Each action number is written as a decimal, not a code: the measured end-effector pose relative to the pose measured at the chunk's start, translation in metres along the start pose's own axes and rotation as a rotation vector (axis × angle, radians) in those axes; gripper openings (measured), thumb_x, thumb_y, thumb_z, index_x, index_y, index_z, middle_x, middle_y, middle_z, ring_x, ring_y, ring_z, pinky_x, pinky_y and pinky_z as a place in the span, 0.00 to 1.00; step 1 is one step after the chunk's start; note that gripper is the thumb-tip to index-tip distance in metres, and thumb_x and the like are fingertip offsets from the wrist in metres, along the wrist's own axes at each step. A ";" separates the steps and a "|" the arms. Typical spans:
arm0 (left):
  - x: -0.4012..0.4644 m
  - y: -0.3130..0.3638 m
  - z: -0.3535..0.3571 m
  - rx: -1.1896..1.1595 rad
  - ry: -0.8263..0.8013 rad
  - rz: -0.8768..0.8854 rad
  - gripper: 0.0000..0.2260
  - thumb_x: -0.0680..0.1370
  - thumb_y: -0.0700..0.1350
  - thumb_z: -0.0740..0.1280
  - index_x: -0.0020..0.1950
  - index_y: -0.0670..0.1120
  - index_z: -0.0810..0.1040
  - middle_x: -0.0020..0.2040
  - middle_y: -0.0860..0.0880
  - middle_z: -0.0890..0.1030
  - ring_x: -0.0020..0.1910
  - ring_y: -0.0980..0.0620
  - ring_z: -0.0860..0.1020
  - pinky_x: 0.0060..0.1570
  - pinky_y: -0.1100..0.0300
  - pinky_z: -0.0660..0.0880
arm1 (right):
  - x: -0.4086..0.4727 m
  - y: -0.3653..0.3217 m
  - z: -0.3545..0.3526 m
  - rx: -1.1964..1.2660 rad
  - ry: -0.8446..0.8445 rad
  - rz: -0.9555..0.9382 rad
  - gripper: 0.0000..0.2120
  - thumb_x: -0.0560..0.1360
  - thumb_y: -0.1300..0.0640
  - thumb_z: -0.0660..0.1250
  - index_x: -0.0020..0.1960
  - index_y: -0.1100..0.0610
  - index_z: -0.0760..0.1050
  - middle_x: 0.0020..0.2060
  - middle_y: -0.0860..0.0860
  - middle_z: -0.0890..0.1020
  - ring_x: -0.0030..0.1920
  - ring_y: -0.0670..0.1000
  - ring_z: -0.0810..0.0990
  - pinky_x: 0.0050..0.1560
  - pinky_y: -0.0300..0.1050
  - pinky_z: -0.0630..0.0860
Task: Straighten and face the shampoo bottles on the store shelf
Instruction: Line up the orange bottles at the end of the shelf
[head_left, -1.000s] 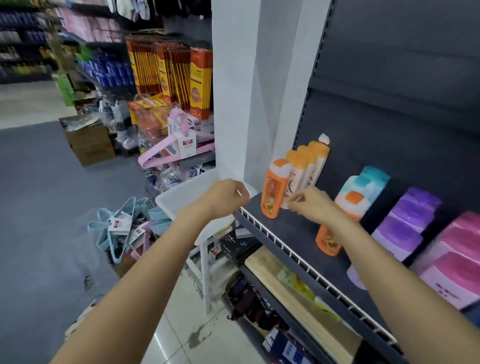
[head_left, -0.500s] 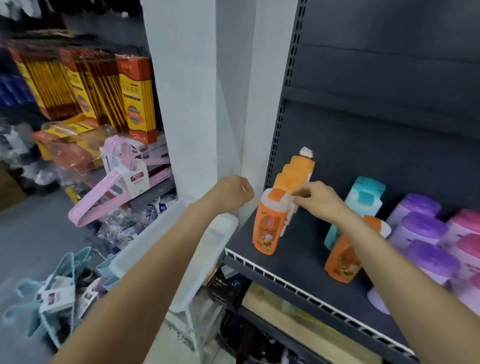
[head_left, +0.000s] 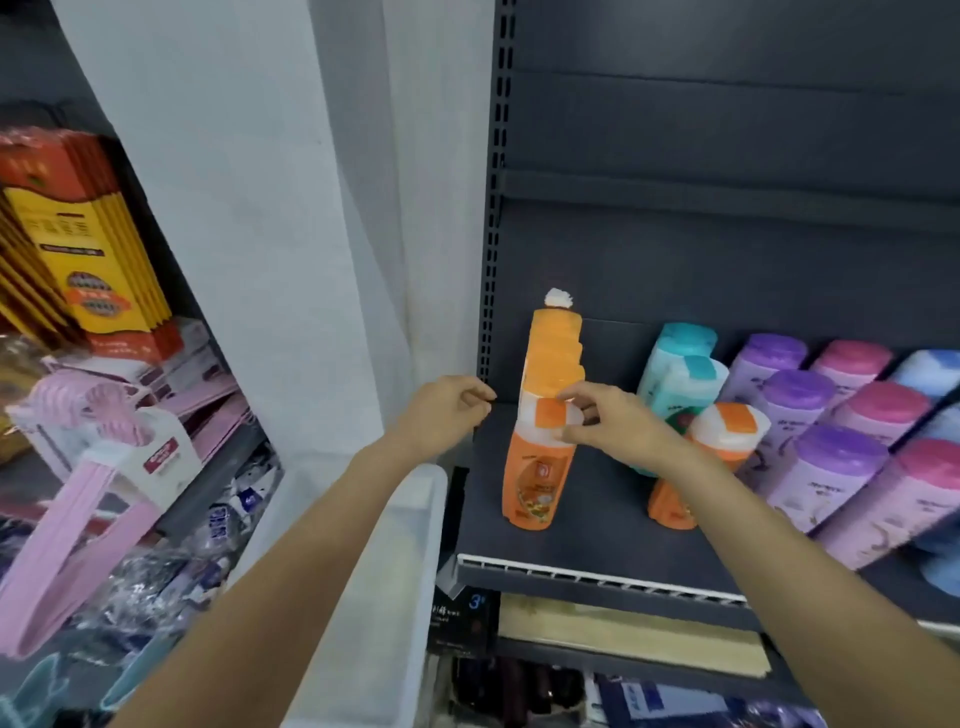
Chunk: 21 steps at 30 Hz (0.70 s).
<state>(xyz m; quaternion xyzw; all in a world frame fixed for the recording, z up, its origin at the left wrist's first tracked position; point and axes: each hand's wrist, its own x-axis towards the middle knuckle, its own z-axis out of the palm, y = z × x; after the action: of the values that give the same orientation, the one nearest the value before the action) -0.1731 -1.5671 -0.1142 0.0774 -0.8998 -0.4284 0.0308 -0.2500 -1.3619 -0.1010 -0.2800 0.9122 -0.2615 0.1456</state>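
Head view: the right hand (head_left: 613, 421) pinches the white cap of the front orange shampoo bottle (head_left: 537, 475), standing upright at the left end of the dark shelf (head_left: 597, 525). Left hand (head_left: 447, 410) hovers beside it, fingers curled, seemingly holding nothing.

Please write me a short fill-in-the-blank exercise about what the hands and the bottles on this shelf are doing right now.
1. The right hand touches the white cap of the front ____ bottle in the leftmost row.
2. The left hand is curled and holds ____.
3. The bottles with purple caps stand to the ____ of the teal-capped bottles.
4. The lone orange bottle right of the hand has a ____ cap with an orange tab.

Missing words: orange; nothing; right; white
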 end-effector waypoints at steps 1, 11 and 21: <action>0.003 -0.001 0.003 -0.005 0.018 0.032 0.11 0.79 0.38 0.61 0.60 0.43 0.76 0.56 0.45 0.79 0.51 0.52 0.76 0.53 0.67 0.69 | 0.001 0.001 0.003 0.012 0.010 -0.003 0.26 0.73 0.54 0.71 0.69 0.53 0.68 0.61 0.52 0.75 0.56 0.49 0.75 0.56 0.42 0.72; 0.060 -0.006 0.020 0.477 -0.139 0.346 0.29 0.78 0.39 0.62 0.76 0.54 0.56 0.78 0.52 0.53 0.72 0.46 0.62 0.68 0.54 0.63 | 0.014 0.009 0.020 0.056 0.115 0.011 0.24 0.72 0.54 0.72 0.67 0.55 0.71 0.58 0.52 0.78 0.57 0.51 0.76 0.51 0.38 0.69; 0.075 -0.012 0.031 0.404 -0.183 0.343 0.26 0.78 0.39 0.61 0.75 0.51 0.61 0.76 0.52 0.58 0.73 0.49 0.60 0.71 0.51 0.61 | 0.003 0.015 -0.001 0.273 0.349 0.031 0.19 0.69 0.58 0.74 0.59 0.53 0.77 0.49 0.45 0.80 0.50 0.45 0.78 0.49 0.35 0.75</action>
<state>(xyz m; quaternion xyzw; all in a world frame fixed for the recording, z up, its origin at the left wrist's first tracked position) -0.2492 -1.5631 -0.1438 -0.1106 -0.9659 -0.2342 0.0055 -0.2598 -1.3526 -0.1086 -0.1943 0.8839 -0.4247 0.0261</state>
